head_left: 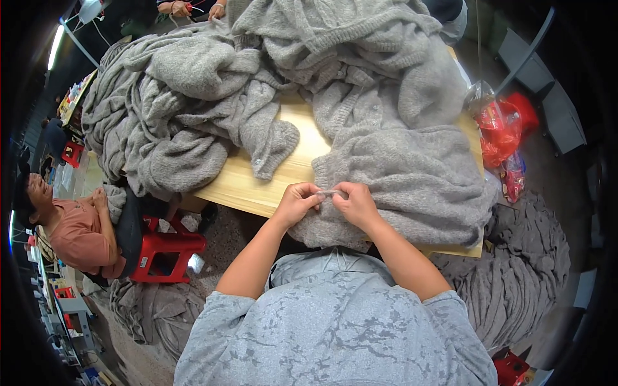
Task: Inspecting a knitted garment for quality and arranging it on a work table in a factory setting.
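Observation:
A grey knitted sweater [412, 174] lies spread over the near right part of the wooden table [302, 145], its near edge hanging toward my lap. My left hand [301, 203] pinches a bit of the sweater's ribbed edge between thumb and fingertips. Close beside it, my right hand [353, 202] is closed on the same edge, the two sets of fingertips almost meeting. Whether a thread or small tool is between the fingers is too small to tell.
Heaped grey knitwear [187, 96] covers the table's far left, with another pile [341, 38] behind. Someone in a salmon shirt [80, 235] sits at left on a red stool [164, 251]. Red plastic bags [502, 128] are at right. More knitwear [515, 270] lies on the floor.

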A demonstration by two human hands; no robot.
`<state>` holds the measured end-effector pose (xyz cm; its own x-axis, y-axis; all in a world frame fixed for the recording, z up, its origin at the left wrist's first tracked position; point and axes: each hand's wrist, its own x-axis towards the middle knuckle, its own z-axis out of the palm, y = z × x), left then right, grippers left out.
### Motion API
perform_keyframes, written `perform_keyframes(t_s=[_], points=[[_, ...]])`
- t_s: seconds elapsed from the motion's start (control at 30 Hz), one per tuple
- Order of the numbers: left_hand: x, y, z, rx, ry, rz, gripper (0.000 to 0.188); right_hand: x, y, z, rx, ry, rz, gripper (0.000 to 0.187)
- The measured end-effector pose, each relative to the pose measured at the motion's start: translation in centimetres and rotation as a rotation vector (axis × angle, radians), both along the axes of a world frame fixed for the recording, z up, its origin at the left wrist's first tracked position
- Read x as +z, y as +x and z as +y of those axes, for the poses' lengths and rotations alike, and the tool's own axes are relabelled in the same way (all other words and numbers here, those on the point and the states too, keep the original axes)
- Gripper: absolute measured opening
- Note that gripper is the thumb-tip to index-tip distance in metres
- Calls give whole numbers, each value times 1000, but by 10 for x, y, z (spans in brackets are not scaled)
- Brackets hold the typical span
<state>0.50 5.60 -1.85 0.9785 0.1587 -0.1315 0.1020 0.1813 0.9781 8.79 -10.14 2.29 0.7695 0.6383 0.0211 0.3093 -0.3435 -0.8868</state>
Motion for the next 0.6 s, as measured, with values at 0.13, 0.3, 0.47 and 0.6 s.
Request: perform_keyframes(t_s=[0.13, 0.3, 0.47, 0.6], points=[[13, 2, -2, 7, 114, 113, 9, -6, -1, -1, -15, -37, -62, 14], [26, 6, 6, -129, 274, 161, 15, -10, -7, 0, 1, -14, -417, 11], [25, 12, 14, -218, 220, 243, 18, -11, -11, -1, 39, -29, -583, 7], [16, 10, 11, -179, 231, 236, 16, -15, -12, -2, 43, -40, -602, 7]])
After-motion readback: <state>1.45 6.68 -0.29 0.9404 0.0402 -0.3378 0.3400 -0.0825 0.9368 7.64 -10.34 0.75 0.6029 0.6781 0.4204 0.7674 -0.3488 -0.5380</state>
